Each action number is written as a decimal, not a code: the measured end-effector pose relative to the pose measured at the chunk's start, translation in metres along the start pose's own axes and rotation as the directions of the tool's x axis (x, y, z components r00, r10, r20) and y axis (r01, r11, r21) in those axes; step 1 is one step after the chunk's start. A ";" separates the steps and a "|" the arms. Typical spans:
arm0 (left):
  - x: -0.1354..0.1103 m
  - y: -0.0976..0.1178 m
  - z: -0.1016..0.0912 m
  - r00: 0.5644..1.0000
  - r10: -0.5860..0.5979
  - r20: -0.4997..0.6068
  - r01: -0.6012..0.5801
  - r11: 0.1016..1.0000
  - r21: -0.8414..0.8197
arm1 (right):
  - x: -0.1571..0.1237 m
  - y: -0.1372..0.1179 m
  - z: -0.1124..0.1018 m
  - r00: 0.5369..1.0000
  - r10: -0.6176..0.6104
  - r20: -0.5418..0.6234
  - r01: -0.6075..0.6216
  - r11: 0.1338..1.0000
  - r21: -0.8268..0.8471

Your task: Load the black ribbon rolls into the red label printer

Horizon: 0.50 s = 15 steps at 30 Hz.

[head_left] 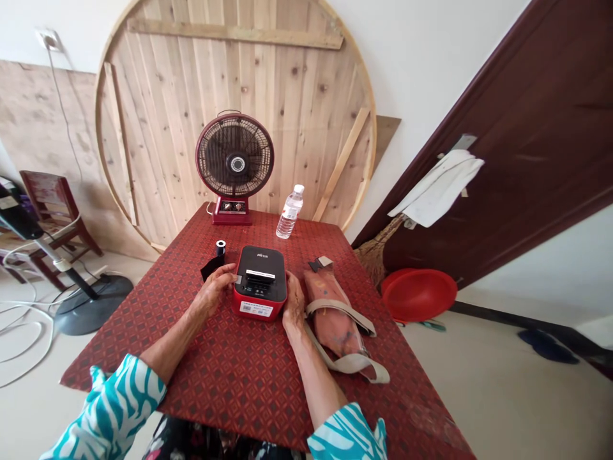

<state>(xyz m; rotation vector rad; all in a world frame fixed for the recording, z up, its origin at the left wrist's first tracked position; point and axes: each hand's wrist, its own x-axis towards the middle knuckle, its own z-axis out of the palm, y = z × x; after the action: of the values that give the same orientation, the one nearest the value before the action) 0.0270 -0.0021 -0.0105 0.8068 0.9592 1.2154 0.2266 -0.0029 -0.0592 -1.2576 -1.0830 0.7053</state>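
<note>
Red-and-black device point(261, 262): middle of the desk point(205, 383), the clock's centre.
Left hand point(214, 292): fingers against its 9 o'clock side; cannot tell whether gripping.
Right hand point(294, 303): curved along 3 o'clock; grip likewise unclear.
Pouch point(324, 287): just beyond that hand, room tight.
Open stretch: 6 o'clock, to the desk's near edge.

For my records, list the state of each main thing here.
Printer: lid shut
Left hand: at printer's left side
Right hand: at printer's right side
Bottle: upright, capped
Fan: upright; running unclear
Pouch: lying down
Towel: hanging
Wall socket: plug in
</note>
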 end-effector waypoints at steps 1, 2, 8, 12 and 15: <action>0.000 0.000 0.000 1.000 -0.011 0.001 0.011 1.000 -0.005 | 0.000 0.000 0.000 1.000 0.002 0.001 -0.002 1.000 0.001; 0.000 0.000 0.000 1.000 -0.017 0.001 0.017 1.000 -0.012 | 0.000 0.000 0.000 1.000 0.004 0.002 -0.004 1.000 0.003; -0.001 0.000 0.001 1.000 0.017 -0.021 -0.017 1.000 0.012 | 0.000 0.001 0.000 1.000 -0.011 -0.005 0.012 1.000 0.012; -0.001 -0.002 0.001 0.998 0.032 -0.045 -0.031 0.999 0.040 | -0.001 0.002 0.001 1.000 -0.016 -0.008 0.016 0.999 0.036; -0.001 -0.002 0.000 0.998 0.049 -0.039 -0.047 0.998 0.043 | -0.002 0.001 0.000 1.000 -0.024 -0.003 0.025 0.999 0.032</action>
<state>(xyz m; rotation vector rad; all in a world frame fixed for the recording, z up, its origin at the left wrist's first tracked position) 0.0279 -0.0038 -0.0118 0.8455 1.0060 1.2607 0.2261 -0.0045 -0.0608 -1.2157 -1.0794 0.6998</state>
